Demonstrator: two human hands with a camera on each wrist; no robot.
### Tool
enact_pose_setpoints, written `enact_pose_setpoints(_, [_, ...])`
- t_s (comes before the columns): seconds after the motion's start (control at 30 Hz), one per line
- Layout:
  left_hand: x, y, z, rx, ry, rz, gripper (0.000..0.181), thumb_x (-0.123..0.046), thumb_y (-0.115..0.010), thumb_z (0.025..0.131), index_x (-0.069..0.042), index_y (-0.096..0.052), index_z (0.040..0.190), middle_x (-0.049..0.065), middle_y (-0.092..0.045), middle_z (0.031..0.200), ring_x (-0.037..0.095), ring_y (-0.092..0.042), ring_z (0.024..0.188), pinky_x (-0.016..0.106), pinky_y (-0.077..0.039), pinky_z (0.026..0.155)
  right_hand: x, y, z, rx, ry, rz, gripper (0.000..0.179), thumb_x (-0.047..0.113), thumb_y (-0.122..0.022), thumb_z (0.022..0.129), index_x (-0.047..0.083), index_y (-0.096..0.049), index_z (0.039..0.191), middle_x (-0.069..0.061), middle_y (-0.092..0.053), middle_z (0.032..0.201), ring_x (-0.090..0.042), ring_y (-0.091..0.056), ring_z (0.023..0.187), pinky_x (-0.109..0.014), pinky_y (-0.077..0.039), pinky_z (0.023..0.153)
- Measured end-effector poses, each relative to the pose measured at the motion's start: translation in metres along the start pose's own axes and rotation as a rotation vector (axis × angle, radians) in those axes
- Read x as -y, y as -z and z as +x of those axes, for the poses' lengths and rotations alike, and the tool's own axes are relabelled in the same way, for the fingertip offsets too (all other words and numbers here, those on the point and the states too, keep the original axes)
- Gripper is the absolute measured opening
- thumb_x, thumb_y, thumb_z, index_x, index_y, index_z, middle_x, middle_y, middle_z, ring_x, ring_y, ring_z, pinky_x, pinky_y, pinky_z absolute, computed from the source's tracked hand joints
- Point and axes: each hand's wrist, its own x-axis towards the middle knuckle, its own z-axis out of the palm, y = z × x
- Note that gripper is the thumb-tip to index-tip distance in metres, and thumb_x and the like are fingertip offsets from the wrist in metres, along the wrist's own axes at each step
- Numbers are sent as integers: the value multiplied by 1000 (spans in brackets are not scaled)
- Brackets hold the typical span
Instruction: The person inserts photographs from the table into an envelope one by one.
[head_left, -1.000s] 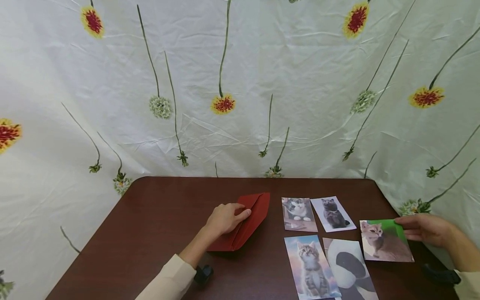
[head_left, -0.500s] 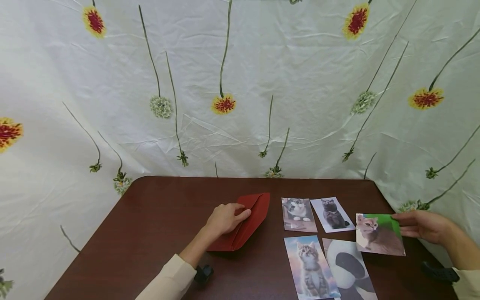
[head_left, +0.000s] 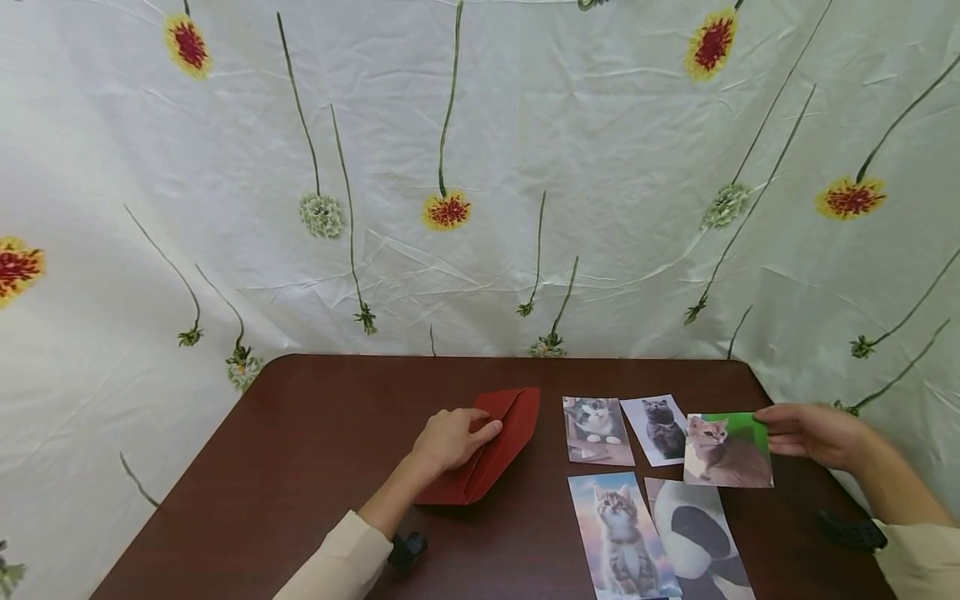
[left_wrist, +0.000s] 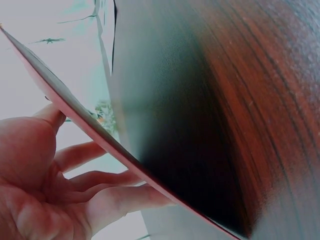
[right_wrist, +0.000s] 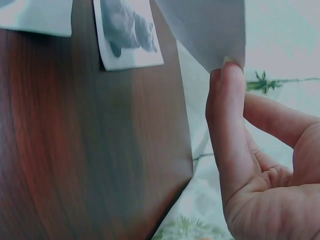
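A red envelope (head_left: 512, 435) with a creased flap line is in my left hand (head_left: 447, 440), thumb and fingers against it left of the middle. In the left wrist view the envelope (left_wrist: 115, 147) is seen edge-on, tilted up from the table. My right hand (head_left: 813, 435) pinches the upper right corner of a photo (head_left: 726, 458) of a ginger cat on a green background. That photo is held up and overlaps the dark grey cat photo (head_left: 660, 421). The right wrist view shows its plain white back (right_wrist: 210, 32) and the fingertips at its corner.
On the brown table (head_left: 330, 417) lie a grey-and-white cat photo (head_left: 597, 429), a striped kitten photo (head_left: 618, 533) and a panda picture (head_left: 697, 533), the last two overlapping. A flowered cloth (head_left: 487, 275) hangs behind the table.
My right hand has moved left and slightly away from me, carrying the ginger cat photo from the right side to over the dark grey cat photo. The left hand and envelope stay put.
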Motion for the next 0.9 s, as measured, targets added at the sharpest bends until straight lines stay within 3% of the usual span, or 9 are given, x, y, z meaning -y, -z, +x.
enact_pose_setpoints(0.13, [0,0,0,2,2,-4,51,-51,-58,100,-14,-67,135,12,-71,126,25,-68,94,42,-56,77,6,-12,7,-29,6,-2,34,10,-45,107,21,-72,89,4,-73,89,-11,-74,81,-29,-61,77])
enact_pose_setpoints(0.43, [2,0,-1,2,2,-7,51,-51,-58,100,-15,-67,135,12,-71,127,27,-69,99,44,-56,80,20,-39,19,46,63,8,33,8,-44,107,19,-72,92,4,-74,89,-9,-74,80,-27,-61,76])
enact_pose_setpoints(0.9, [1,1,-1,9,-1,-9,51,-50,-59,99,-15,-67,135,11,-71,126,27,-69,98,43,-56,80,37,-78,33,55,99,11,32,4,-46,104,15,-72,91,2,-74,85,-10,-74,77,-27,-61,73])
